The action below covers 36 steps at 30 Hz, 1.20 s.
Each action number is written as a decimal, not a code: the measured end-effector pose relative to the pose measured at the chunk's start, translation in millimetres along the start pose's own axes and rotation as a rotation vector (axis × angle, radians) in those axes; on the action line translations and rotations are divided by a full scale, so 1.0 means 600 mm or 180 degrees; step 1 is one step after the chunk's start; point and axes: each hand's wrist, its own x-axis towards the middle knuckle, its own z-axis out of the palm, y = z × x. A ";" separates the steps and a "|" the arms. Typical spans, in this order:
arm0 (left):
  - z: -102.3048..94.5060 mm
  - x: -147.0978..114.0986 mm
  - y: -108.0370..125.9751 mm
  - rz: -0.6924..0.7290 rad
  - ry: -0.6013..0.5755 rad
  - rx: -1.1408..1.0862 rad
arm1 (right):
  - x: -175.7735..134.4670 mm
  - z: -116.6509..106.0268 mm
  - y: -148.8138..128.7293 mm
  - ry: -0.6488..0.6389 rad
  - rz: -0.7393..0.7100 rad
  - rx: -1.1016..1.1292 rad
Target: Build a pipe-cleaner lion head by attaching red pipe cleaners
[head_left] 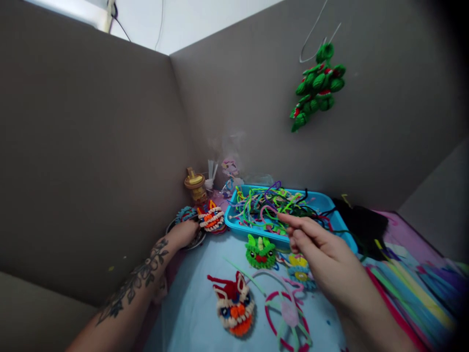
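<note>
My left hand (185,233) reaches into a round bowl (200,239) at the left of the table; its fingertips are hidden inside. Right by it are a blue fuzzy piece (185,214) and an orange-and-white lion head (211,217) of pipe cleaners. My right hand (315,244) hovers at the front of a blue tray (238,227), index finger stretched out, thumb below, with nothing visible held. Behind the fingertip lies a pink pipe cleaner (268,208). Below sit a green lion head (260,253), a red-and-white lion head (236,308) and a pink-and-green round frame (289,313).
Tangled pipe cleaners (252,203) fill the tray. Bundled straight pipe cleaners (414,293) lie at the right, near a black cloth-like thing (362,227). A brown cup (196,186) stands in the back corner. Green pipe-cleaner work (318,85) hangs on the grey partition (242,107).
</note>
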 end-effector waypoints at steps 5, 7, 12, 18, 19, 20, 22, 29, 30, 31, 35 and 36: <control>-0.081 -0.078 0.011 -0.0116 0.0265 -0.0312 | -0.009 0.011 -0.003 -0.0102 0.0052 0.0209; -0.097 -0.125 0.028 -0.0143 0.0506 -0.0528 | -0.014 0.015 -0.009 -0.0163 0.0007 0.0181; -0.067 -0.222 0.116 -0.0076 0.0731 -0.3253 | -0.032 0.006 -0.017 -0.0076 -0.0403 -0.0672; -0.024 -0.281 0.206 -0.0300 0.0125 -0.5856 | -0.095 -0.048 0.063 -0.0571 -0.0155 -0.1814; -0.020 -0.288 0.213 -0.0359 -0.0006 -0.6023 | -0.107 -0.058 0.084 -0.0658 -0.0019 -0.1964; -0.018 -0.294 0.219 -0.0412 -0.0140 -0.6146 | -0.119 -0.068 0.105 -0.0729 0.0123 -0.2124; -0.011 -0.305 0.227 -0.0481 -0.0367 -0.6288 | -0.137 -0.082 0.139 -0.0876 0.0305 -0.2423; 0.031 -0.323 0.260 -0.0440 -0.0565 -0.6033 | -0.175 -0.042 0.066 -0.0111 -0.0542 -0.2115; 0.038 -0.324 0.266 -0.0440 -0.0591 -0.5979 | -0.181 -0.026 0.039 -0.0081 -0.0800 -0.1820; 0.045 -0.325 0.272 -0.0432 -0.0610 -0.5921 | -0.186 -0.010 0.012 -0.0105 -0.1097 -0.1623; 0.071 -0.327 0.287 -0.0387 -0.0442 -0.5587 | -0.200 0.037 -0.046 -0.0239 -0.2106 -0.1483; 0.076 -0.327 0.288 -0.0377 -0.0377 -0.5488 | -0.201 0.043 -0.047 -0.0260 -0.2227 -0.1500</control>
